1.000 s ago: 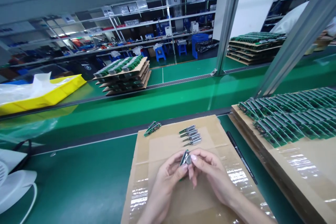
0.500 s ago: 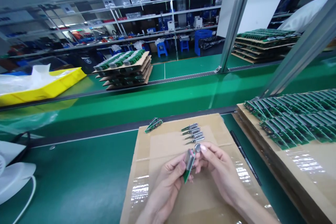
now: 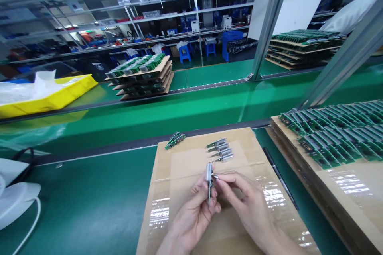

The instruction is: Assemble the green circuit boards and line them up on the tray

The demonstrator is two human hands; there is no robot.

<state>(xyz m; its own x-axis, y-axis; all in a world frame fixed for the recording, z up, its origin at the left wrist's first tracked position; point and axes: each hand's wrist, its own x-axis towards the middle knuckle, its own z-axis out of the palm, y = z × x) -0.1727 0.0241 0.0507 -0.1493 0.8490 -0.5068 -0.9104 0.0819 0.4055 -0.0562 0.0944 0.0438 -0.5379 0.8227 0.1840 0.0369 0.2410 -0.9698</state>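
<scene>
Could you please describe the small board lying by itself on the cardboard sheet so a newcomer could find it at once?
Start at the cardboard sheet in front of the hands. At its far left corner lies a small green board. Unlike the row of four boards further right, it lies alone at the edge.

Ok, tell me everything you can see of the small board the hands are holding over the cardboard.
The small green circuit board with a silvery metal end is narrow, seen nearly edge-on and standing roughly upright, metal part at the top and green strip below. The left hand pinches its lower part; the right hand touches its upper side with its fingertips. It is held just above the taped brown cardboard sheet. Finer detail is too small to tell.
</scene>
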